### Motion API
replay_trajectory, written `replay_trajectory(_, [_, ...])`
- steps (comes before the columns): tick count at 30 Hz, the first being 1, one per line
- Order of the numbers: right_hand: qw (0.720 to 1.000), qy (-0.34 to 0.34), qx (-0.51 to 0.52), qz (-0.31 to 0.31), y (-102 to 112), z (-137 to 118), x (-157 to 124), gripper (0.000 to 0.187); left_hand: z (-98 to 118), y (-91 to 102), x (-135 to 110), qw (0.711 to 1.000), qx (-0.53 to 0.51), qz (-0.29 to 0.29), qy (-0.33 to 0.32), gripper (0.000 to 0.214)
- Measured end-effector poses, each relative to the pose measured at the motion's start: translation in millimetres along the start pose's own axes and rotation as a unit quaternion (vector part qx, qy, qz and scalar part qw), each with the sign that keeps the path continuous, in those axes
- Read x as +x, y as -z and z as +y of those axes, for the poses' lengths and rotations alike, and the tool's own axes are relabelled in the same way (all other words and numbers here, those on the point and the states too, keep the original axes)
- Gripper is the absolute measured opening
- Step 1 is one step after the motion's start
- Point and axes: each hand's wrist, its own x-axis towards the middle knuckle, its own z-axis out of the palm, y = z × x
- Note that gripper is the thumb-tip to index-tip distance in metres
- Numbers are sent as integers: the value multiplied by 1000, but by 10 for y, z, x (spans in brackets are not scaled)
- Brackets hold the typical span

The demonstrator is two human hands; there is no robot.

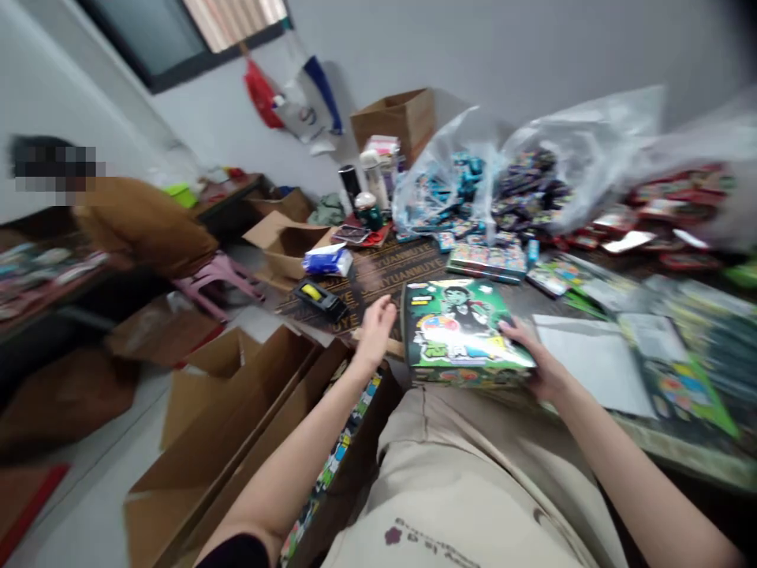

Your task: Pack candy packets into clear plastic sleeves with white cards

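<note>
green printed box (467, 331) on the near edge of the desk (680, 448), clasped at its right side by the right hand (535, 356); the open left hand (375, 331) sits just beside its left edge.

The person is wearing a loose beige cloth top (461, 473) with a thin stitched seam (424, 414), a dark purple flower mark (393, 535) beside small dark printed lettering (438, 546), and a black sleeve (233, 554) on the upper left arm, leaving the left hand (375, 331) and right hand (532, 355) bare
</note>
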Motion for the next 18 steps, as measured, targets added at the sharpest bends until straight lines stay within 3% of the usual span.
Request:
replay_trajectory(2, [1000, 11, -16, 24, -108, -51, -65, 65, -134, 1, -33, 984, -104, -39, 142, 53])
replay_trajectory(4, [997, 42, -47, 54, -246, -110, -190, 71, -238, 20, -112, 950, -225, -59, 209, 60])
replay_trajectory(7, [986, 102, -131, -6, -553, -152, -433, 77, -324, 235, -290, 894, -357, -90, 254, 61])
replay_trajectory(9, [967, 152, -190, -79, -827, -121, -566, 85, -381, 571, -462, 869, -394, -75, 289, 54])
replay_trajectory(11, [936, 194, -219, -198, -1109, -57, -632, 91, -468, 1057, -698, 875, -380, 13, 299, 47])
replay_trajectory(14, [861, 233, -256, -374, -1400, 22, -589, 84, -627, 1936, -1202, 887, -278, 196, 313, 44])
replay_trajectory(16, [822, 254, -299, -413, -1440, 37, -480, 73, -712, 2470, -1604, 865, -190, 306, 351, 41])
replay_trajectory(18, [810, 242, -329, -421, -1367, 28, -334, 60, -769, 2845, -1987, 828, -102, 405, 375, 32])
